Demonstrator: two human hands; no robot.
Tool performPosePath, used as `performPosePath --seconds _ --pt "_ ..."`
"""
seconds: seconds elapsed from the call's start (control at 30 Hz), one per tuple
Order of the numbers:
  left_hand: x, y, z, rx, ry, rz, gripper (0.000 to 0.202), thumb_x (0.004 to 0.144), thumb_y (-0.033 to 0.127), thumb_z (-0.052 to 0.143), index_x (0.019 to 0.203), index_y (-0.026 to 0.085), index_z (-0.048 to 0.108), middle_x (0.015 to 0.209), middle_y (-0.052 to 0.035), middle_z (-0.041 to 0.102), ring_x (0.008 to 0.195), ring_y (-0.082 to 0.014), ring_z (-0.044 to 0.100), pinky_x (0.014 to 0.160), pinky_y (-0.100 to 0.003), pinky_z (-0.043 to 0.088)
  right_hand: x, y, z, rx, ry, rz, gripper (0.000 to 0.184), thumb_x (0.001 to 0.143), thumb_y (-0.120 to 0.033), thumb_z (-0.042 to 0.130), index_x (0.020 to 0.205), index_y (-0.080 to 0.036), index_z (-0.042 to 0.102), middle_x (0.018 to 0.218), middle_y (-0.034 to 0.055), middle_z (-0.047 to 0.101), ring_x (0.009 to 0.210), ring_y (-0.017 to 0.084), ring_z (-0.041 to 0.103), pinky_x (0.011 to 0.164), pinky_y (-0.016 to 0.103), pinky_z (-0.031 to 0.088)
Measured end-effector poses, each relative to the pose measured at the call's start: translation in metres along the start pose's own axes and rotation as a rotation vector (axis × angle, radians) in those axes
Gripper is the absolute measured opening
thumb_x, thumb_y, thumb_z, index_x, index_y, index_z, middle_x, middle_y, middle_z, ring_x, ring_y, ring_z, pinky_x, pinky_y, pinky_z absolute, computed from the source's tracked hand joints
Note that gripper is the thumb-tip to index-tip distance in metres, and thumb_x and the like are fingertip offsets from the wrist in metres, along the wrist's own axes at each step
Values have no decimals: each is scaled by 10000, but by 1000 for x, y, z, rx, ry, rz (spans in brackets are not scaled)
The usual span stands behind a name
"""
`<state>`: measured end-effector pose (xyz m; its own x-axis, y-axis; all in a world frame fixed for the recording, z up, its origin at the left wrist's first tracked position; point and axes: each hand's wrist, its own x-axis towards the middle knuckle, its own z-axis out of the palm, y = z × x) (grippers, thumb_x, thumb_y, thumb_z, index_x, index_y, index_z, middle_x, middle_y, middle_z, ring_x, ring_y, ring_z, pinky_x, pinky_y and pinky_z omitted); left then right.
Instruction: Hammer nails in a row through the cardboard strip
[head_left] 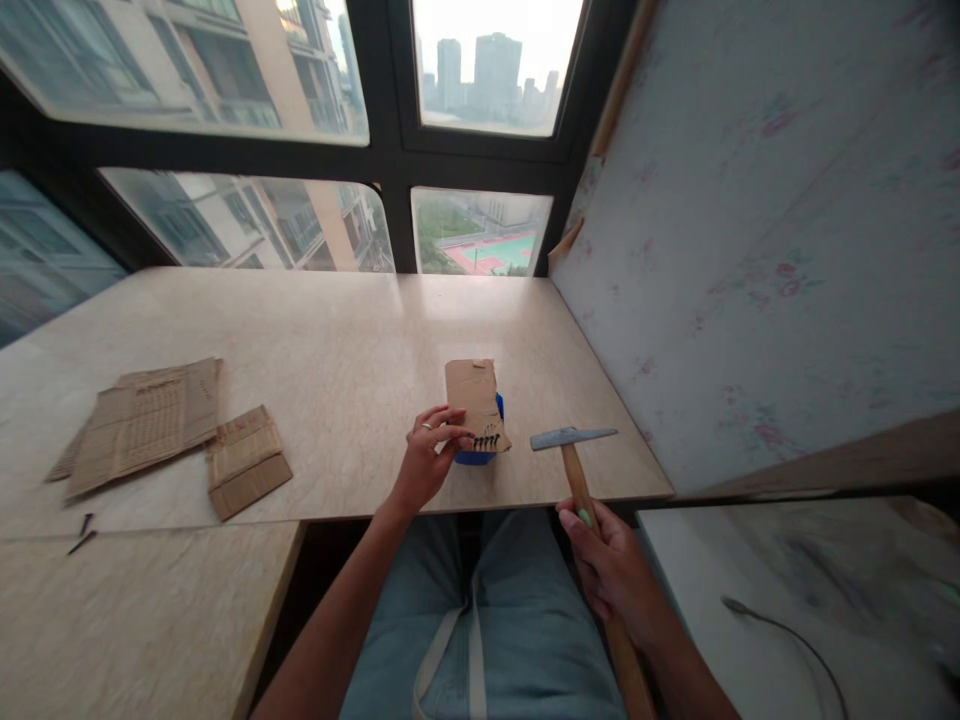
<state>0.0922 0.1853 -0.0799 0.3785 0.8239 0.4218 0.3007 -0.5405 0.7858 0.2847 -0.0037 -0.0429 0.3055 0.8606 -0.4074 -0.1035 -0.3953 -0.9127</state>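
Note:
My right hand (pixel 606 555) is wrapped round the wooden handle of a hammer (pixel 574 438). Its grey metal head is raised near the front edge of the counter, right of a piece of brown cardboard (pixel 471 385). A row of several dark nails (pixel 486 441) stands along the near end of that cardboard. My left hand (pixel 435 445) reaches in from the left with fingertips pinched on a nail at the row's left end; the fingers partly hide it. Under the cardboard, a blue object (pixel 477 458) shows at the near and right sides.
On the left of the counter (pixel 352 350) lie stacked cardboard sheets (pixel 150 425) and a smaller folded cardboard piece (pixel 251 465). Two loose dark nails (pixel 84 541) are near them. A patterned wall (pixel 750 250) bounds the right side, and a cable (pixel 787 630) lies on a white surface below it.

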Motion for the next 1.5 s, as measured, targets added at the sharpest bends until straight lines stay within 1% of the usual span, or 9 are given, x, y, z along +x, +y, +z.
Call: performPosePath --seconds 0.17,0.37,0.63,0.9,1.07,1.2,1.27,1.37,1.5 --pt "0 2 -1 75 0 45 101 845 223 631 829 256 725 1125 -61 694 1201 -262 505 1008 -509 408 2 0 2 -3 -16 -6 437 825 -595 585 970 -189 510 373 -141 335 247 46 218 230 147 220" --pt "-2 3 -3 117 -10 81 105 859 218 613 846 255 711 1098 -57 698 1192 -256 521 1003 -508 401 3 -2 4 13 -20 -9 431 832 -584 589 990 -193 500 394 -144 316 262 45 212 234 145 228" --pt "-3 4 -3 59 -7 120 150 883 205 559 876 242 705 1082 -81 697 1171 -242 561 993 -468 432 4 -16 12 -2 -36 -39 407 838 -574 582 973 -201 490 379 -148 324 242 46 212 220 144 226" --pt "-5 4 -2 121 0 152 149 882 179 560 892 238 697 1077 -70 698 1174 -237 557 987 -465 425 4 -31 22 -59 -82 -72 426 838 -600 560 983 -208 482 377 -145 337 234 53 238 230 147 216" --pt "-7 8 -3 179 5 174 157 894 171 543 885 228 689 1064 -65 705 1166 -238 563 979 -473 418 5 -42 19 -243 -94 -139 409 893 -603 473 997 -209 501 419 -126 343 269 77 293 276 187 250" --pt "-8 10 -3 216 16 204 178 900 156 524 897 224 689 1048 -68 711 1152 -241 575 966 -475 415 8 -63 16 -564 -137 -360 333 957 -496 414 929 -196 557 631 -27 526 558 130 522 544 250 408" --pt "-8 10 -3 237 15 206 177 902 158 525 906 224 690 1050 -69 713 1149 -240 580 967 -474 405 11 -74 17 -702 -189 -416 309 972 -446 391 903 -193 554 715 1 571 662 152 542 624 274 391" --pt "-9 11 -2 279 12 197 169 903 174 532 902 221 694 1064 -74 712 1139 -244 591 969 -473 390 17 -87 20 -834 -252 -412 273 976 -397 380 828 -200 498 663 -14 536 610 147 495 583 278 322" --pt "-10 12 0 305 34 206 178 907 174 528 889 213 701 1033 -77 717 1099 -241 612 952 -462 401 22 -100 24 -933 -273 -410 253 966 -358 396 763 -212 433 610 -32 475 565 134 441 554 272 267"
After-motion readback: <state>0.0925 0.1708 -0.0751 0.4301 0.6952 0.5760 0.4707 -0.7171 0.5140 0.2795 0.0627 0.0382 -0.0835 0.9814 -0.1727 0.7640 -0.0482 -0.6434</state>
